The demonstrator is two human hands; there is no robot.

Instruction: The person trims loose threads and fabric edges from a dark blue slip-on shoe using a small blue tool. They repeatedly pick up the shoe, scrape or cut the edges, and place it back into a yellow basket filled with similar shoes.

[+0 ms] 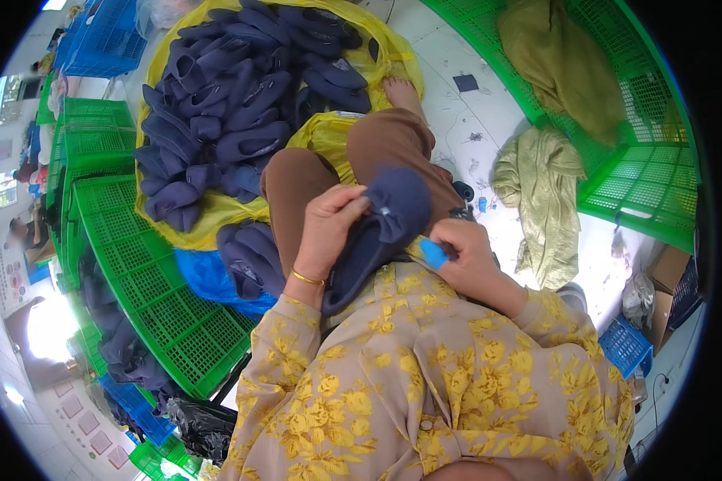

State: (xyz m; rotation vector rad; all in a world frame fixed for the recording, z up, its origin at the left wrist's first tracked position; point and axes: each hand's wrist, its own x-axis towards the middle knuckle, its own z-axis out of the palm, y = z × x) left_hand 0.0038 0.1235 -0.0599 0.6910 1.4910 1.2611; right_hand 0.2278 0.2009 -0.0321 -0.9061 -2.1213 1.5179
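A navy fabric slip-on shoe (pixel 401 196) with a small bow on its toe lies over my lap. My left hand (pixel 329 220) pinches the bow between thumb and fingers, a gold bangle at its wrist. Just right of the shoe, my right hand (pixel 465 252) is curled closed. A bright blue piece (pixel 434 254) shows at its fingers; whether it is a finger wrap or part of a tool I cannot tell. Anything inside that fist is hidden. Beside my left thigh rest more navy shoes (pixel 251 255).
Ahead, a yellow plastic bag (pixel 159 220) lies spread under a heap of navy shoes (pixel 233 104). Green mesh crates (pixel 164 280) stand at left, with another green crate (pixel 642 172) at right. A yellowish woven sack (pixel 541 184) lies on the white floor, among thread scraps.
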